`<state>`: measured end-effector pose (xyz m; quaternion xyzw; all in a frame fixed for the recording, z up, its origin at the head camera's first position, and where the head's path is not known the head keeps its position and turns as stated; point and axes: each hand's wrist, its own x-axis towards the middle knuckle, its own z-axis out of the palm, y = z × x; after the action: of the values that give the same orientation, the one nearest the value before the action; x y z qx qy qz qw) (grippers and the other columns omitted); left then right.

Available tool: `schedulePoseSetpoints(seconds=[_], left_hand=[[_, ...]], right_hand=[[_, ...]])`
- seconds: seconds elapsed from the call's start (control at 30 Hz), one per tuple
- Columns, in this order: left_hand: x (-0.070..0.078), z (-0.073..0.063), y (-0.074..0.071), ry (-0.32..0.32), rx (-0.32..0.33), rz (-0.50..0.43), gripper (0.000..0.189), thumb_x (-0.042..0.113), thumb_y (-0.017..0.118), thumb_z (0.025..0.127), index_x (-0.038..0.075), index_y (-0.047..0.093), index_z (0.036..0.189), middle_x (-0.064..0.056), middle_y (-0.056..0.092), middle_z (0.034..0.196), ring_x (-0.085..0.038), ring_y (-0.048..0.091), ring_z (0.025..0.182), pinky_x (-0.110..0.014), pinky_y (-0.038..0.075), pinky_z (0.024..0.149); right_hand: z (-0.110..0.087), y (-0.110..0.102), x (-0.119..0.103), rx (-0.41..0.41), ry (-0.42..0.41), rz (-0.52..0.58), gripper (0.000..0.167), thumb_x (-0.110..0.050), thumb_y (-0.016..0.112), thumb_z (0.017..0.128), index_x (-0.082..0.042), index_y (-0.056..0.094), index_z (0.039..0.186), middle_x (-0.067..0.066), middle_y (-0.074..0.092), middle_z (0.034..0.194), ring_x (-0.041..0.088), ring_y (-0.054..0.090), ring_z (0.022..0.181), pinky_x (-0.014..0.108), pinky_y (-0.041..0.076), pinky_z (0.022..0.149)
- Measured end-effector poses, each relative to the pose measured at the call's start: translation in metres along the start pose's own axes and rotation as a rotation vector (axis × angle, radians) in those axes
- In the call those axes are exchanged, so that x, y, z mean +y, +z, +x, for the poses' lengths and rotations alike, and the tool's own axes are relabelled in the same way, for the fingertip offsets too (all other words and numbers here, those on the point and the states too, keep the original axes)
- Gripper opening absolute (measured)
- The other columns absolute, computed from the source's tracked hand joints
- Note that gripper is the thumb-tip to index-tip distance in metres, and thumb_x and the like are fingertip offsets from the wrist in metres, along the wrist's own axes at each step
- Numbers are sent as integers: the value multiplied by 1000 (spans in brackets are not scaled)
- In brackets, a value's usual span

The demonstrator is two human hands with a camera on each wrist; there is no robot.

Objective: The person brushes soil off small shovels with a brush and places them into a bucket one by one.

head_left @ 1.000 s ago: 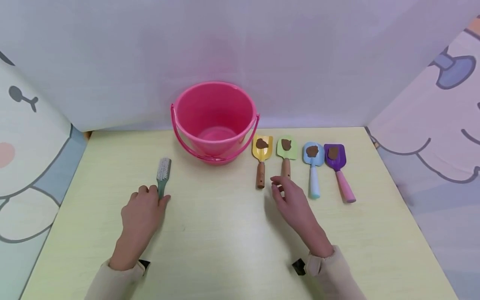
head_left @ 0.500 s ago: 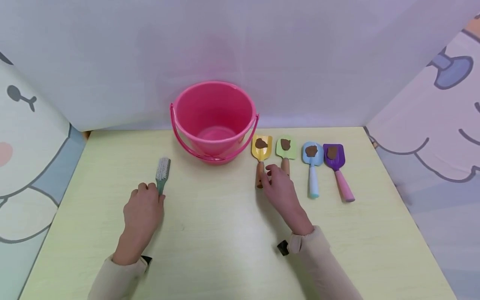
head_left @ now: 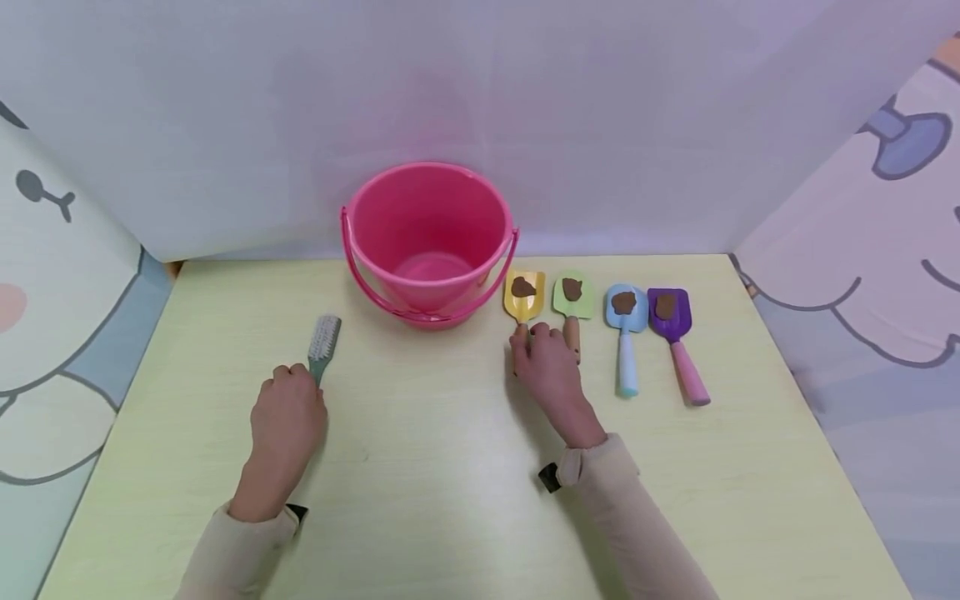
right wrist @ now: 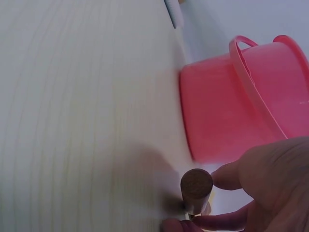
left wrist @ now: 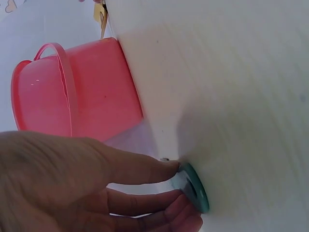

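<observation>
Okay, so both hands are busy over at the bench [head_left: 427,467] right now. Left hand [head_left: 287,421] has a green-handled brush [head_left: 324,340], thumb on one side of the handle and fingers curled on the other, with the white bristles sticking out past the knuckles toward the back. Can't tell if it's fully resting on the bench. Right hand [head_left: 552,371] is pinching the wooden handle of the yellow scoop [head_left: 517,307], which sits near the back, just right of a big pink bucket [head_left: 420,290]. That bucket's upright, mouth up, handle flopped down in front.

Just beside that hand is the green scoop [head_left: 583,304], also wooden-handled; no idea if the knuckles are touching it. Farther right come the light blue scoop [head_left: 627,358] and the purple scoop [head_left: 680,312] with its pink handle, heads nearly touching and handles splayed apart. All four have a brown patch on the blade, handles pointing toward the person. Pale backdrop [head_left: 262,125] behind, cartoon-print panels [head_left: 862,300] either side, beige sleeves [head_left: 232,554] on both arms.
</observation>
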<state>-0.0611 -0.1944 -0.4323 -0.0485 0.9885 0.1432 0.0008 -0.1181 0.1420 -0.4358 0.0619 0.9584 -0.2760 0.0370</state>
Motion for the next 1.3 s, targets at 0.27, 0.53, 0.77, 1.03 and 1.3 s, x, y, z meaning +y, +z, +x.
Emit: schedulePoseSetpoints(seconds=[0.27,0.53,0.77,1.03,1.3], left_hand=[[1,2,-2,1,0,5,22,-2,63,89,-22,56,92,-30,56,79,-39,59,65,-48,53,50],[2,3,-4,-21,-51,7,26,2,62,90,-23,55,94,-31,54,80,-42,58,67,-50,52,50],[1,2,-5,-26,-35,0,26,1,61,90,-24,55,95,-31,52,83,-39,54,67,-47,51,47],[-1,1,-6,-49,-18,-42,23,-1,61,90,-20,53,99,-31,52,85,-41,56,69,-48,51,49],[-3,0,-8,-47,-36,-54,21,-2,65,92,-15,51,100,-27,54,81,-34,57,61,-42,47,45]], right_hand=[[3,-1,-4,-29,8,-38,35,-35,58,105,-3,52,91,15,56,87,33,57,86,40,44,70],[5,-1,-5,-26,2,-38,26,-24,58,104,-4,51,91,12,54,84,30,57,73,35,41,63],[6,-1,-5,16,-4,-51,25,-22,53,106,-2,51,90,12,53,77,31,57,71,35,41,60],[7,0,-6,50,7,-144,31,-24,49,108,2,53,93,16,56,77,33,56,78,42,45,68],[8,-3,-11,7,62,-201,32,-23,44,110,8,53,110,23,56,96,39,56,96,52,56,88]])
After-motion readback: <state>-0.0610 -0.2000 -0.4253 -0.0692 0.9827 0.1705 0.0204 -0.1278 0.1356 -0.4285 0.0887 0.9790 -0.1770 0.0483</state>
